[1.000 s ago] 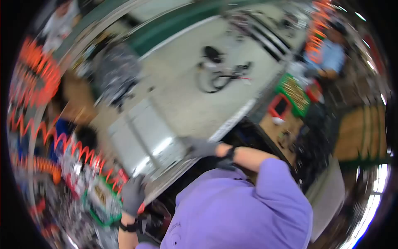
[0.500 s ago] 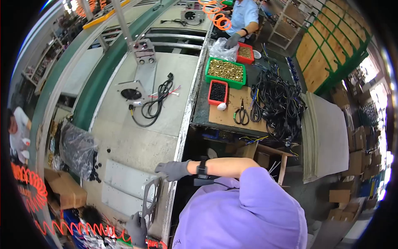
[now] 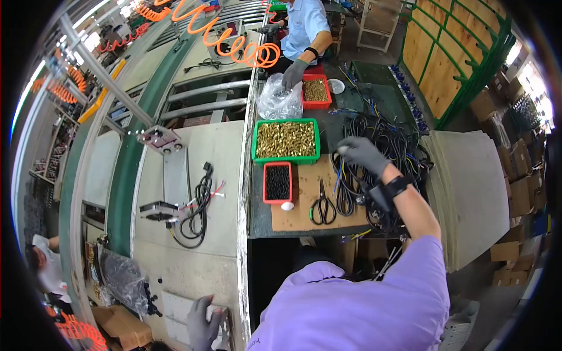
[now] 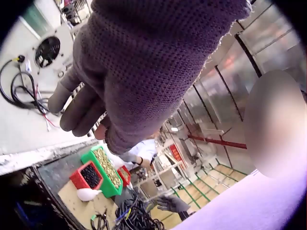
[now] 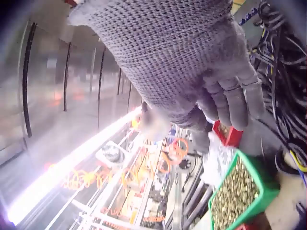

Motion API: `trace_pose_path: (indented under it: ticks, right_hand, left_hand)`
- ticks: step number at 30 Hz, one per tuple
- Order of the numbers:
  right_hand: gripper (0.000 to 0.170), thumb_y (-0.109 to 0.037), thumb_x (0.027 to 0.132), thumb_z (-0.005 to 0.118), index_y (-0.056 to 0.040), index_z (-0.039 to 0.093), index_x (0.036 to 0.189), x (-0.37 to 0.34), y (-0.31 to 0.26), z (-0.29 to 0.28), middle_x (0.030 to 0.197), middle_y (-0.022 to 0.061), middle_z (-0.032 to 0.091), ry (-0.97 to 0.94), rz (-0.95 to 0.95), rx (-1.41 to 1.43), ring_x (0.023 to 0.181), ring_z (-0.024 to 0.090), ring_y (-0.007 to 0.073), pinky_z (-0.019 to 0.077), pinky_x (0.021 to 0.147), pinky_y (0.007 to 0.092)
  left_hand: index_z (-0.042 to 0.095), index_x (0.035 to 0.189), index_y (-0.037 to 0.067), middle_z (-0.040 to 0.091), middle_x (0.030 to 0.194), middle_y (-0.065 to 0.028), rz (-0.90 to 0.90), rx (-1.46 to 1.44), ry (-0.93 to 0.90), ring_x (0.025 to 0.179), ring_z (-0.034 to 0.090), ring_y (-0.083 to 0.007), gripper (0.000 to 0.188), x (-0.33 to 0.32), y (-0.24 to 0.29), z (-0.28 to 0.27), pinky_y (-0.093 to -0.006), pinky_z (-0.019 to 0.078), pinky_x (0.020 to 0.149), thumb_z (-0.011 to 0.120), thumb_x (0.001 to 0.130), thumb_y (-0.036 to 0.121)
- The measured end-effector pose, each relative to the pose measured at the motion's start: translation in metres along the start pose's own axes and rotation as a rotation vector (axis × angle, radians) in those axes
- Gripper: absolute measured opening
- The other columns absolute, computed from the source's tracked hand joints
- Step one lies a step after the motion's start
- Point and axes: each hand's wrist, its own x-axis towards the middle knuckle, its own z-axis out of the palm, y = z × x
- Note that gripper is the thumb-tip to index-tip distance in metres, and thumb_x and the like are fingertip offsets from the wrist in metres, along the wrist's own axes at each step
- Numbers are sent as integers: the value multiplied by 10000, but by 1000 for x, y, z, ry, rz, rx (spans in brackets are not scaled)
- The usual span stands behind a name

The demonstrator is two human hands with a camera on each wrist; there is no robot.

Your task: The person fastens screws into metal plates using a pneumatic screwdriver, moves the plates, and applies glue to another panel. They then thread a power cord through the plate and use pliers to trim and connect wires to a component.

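My gloved right hand (image 3: 364, 155) reaches over a heap of black power cords (image 3: 404, 143) on the side bench, its fingers extended. In the right wrist view its fingers (image 5: 235, 103) are loosely straight beside the cords (image 5: 283, 52), with nothing seen held. My gloved left hand (image 3: 202, 326) is low at the near end of the workbench, over a light grey metal panel (image 3: 177, 310). An upright metal plate (image 3: 227, 330) stands right beside that hand. The left wrist view shows its relaxed fingers (image 4: 84, 112); what lies beneath them is hidden.
A green bin of brass-coloured parts (image 3: 287, 140), a red bin of black parts (image 3: 277, 182) and scissors (image 3: 322, 206) are on the side bench. A fan unit (image 3: 159, 212) with a coiled cord (image 3: 196, 216) sits on the workbench. Another person (image 3: 307, 32) works beyond.
My right hand has gone from the metal plate by the workbench edge to the cord heap on the right. The left hand stays by the panel. The head view has turned rightward.
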Motion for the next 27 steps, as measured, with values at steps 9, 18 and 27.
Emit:
trace_pose_path:
  ticks: [9,18,27]
  right_hand:
    - [237,-140,835,503,-7,549,1026,25,32,-137,827,52,588,304,184,176,660,599,119,491,599,234]
    - [241,-165,854,512,-3,547,1029,25,55,-156,833,43,591,325,150,180,673,589,100,484,610,226]
    - [235,-166,828,543,-3,578,994,33,63,-179,781,55,606,438,130,50,658,581,96,467,586,227]
  left_hand:
    - [549,1036,24,574,958,-163,136,-65,-306,882,572,-325,329,132,90,41,-359,459,744,585,793,243]
    - [542,1063,39,573,960,-150,45,-103,-407,871,566,-319,362,148,89,65,-373,458,730,564,807,294]
    - [549,1042,1,587,922,-160,-49,-200,-475,807,604,-288,338,148,112,66,-329,480,677,575,809,244]
